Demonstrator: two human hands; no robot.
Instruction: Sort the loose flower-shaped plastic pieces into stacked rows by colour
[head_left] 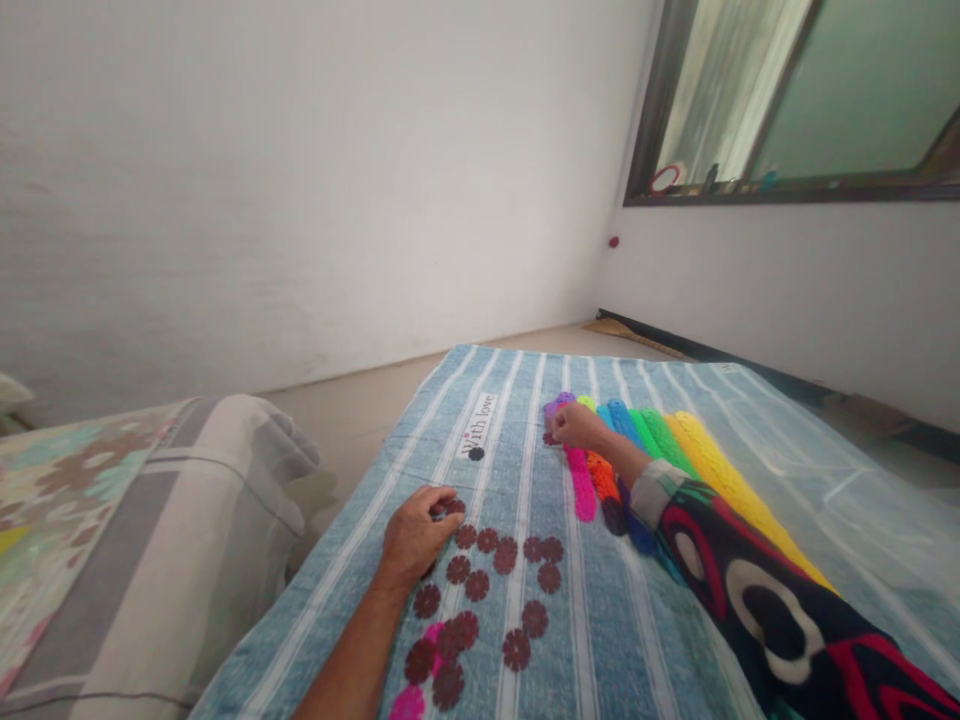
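Many flat brown flower-shaped discs (506,555) lie loose on a striped blue cloth (600,640), with a few bright pink ones (409,703) at the near edge. My left hand (418,530) has its thumb and fingers curled round one brown disc at the upper left of this group. Farther off, my right hand (581,425) is closed, its fingertips pinched at a brown disc (550,438) beside a purple stack (559,403). Under and around my right forearm lie rows of stacked pieces: pink (583,490), orange (602,480), blue (624,420), green (664,440) and yellow (727,480).
A single dark disc (476,454) sits by the printed words "With love" on the cloth. Clear plastic (862,490) covers the right side. A cloth-draped surface (172,530) stands at left. A white wall (337,180) and a window (810,100) are behind.
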